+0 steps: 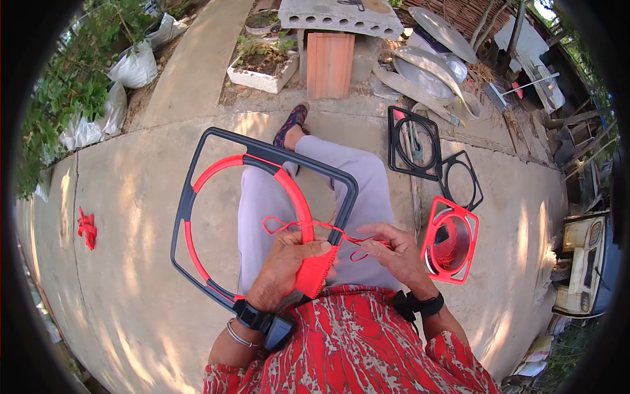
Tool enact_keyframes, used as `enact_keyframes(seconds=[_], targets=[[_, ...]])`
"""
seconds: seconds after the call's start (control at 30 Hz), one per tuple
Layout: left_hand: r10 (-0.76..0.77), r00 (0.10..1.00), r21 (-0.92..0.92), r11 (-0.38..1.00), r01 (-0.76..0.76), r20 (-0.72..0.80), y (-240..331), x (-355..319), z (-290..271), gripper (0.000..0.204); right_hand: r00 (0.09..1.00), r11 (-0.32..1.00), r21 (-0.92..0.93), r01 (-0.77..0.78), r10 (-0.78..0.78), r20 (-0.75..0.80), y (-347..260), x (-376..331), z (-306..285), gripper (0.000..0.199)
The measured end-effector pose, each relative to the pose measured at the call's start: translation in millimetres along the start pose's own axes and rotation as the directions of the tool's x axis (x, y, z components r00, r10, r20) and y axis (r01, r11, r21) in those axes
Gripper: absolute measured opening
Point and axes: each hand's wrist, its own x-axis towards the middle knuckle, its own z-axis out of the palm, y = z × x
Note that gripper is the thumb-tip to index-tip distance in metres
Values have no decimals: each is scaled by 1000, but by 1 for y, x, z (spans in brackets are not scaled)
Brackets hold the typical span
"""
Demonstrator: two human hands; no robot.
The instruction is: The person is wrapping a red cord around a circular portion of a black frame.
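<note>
A black square frame [315, 161] with a round ring inside lies tilted across my lap. Red strips [298, 197] cover parts of the ring. My left hand [281, 266] grips the frame's near right side, thumb on a red wrapped section [312, 274] with close rows of cord. Thin red cord [315, 224] crosses the frame there and makes a small loop on its inner side. To the right of the frame, my right hand [398, 258] pinches the cord between thumb and fingers, and another loop hangs below the fingertips.
On the right floor, a red square frame [430, 246] sits on a round container with red material inside. Beyond it lie two black frames [392, 146]. A red scrap [86, 228] is at far left. A planter box [262, 82] and a concrete slab bench [341, 21] stand ahead.
</note>
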Motion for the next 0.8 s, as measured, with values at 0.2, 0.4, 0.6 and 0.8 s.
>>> enact_keyframes(seconds=[0.2,0.4,0.6,0.8], targets=[[-17,999,7,1000,17,-36,1,-2,1,14,966,960,-110,258,-260,-4,20,15,27,18],[-5,1000,20,1000,6,-30,-1,-1,3,15,907,850,-373,372,-419,-50,19,17,32,15],[-4,994,-15,1000,3,-107,4,-3,-9,15,981,945,-280,166,-130,142,5,-5,16,7],[165,948,-126,970,-206,-273,3,-27,-47,16,978,954,223,-202,186,89,28,-40,-97,6]])
